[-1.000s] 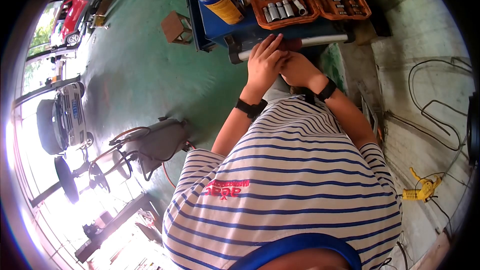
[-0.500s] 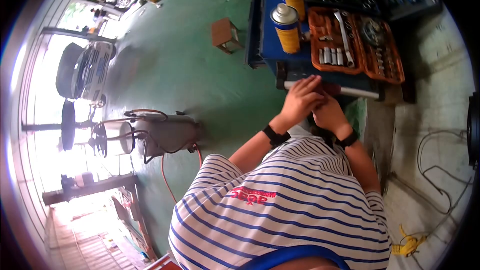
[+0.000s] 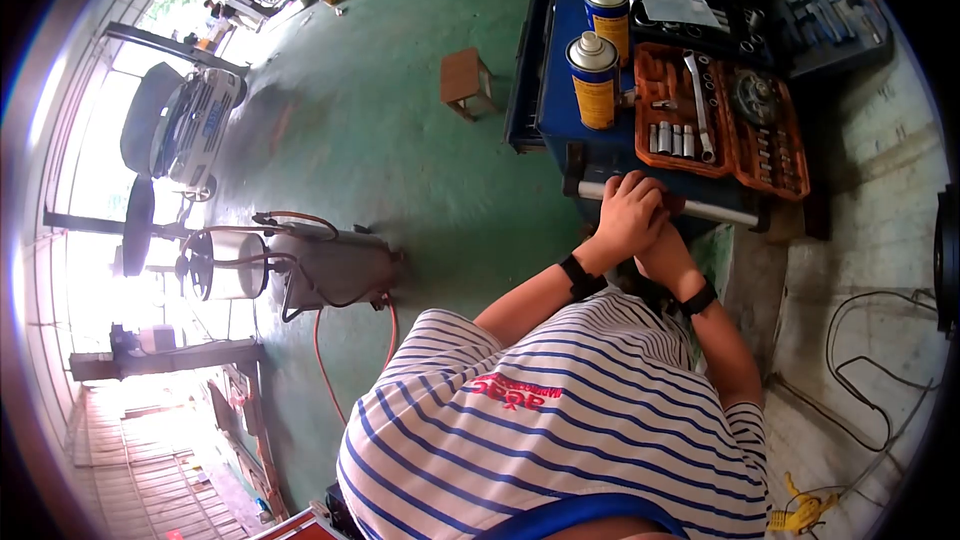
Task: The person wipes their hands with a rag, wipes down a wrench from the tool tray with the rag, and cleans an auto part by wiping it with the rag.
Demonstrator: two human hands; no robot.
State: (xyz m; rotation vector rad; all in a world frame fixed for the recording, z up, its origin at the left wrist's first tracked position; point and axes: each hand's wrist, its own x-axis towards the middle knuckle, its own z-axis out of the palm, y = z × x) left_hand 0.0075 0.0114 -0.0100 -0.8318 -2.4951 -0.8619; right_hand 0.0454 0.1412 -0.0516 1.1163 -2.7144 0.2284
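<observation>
My left hand (image 3: 631, 217) lies over my right hand (image 3: 664, 252), its fingers together and curled across it. Both hands meet in front of my waist, close to the light bar handle (image 3: 722, 211) of the blue tool cart (image 3: 562, 105). The fingers of my right hand are mostly hidden, and I cannot tell whether they touch the bar. An orange socket set case (image 3: 683, 164) lies open on the cart, with a combination wrench (image 3: 698, 105) and several sockets (image 3: 671, 139) in it. Two spray cans (image 3: 594, 85) (image 3: 610, 20) stand upright left of the case.
A brown stool (image 3: 463, 78) stands on the green floor left of the cart. Farther left are a grey tank (image 3: 335, 265) with hoses and a raised-hood car (image 3: 195, 130). More tool cases (image 3: 825, 5) lie at the cart's back; a cable (image 3: 850, 380) hangs at right.
The cart, cans and case sit slightly lower and farther right in the view. My hands stay together beside the handle, my left fingers now drawn closer over my right hand.
</observation>
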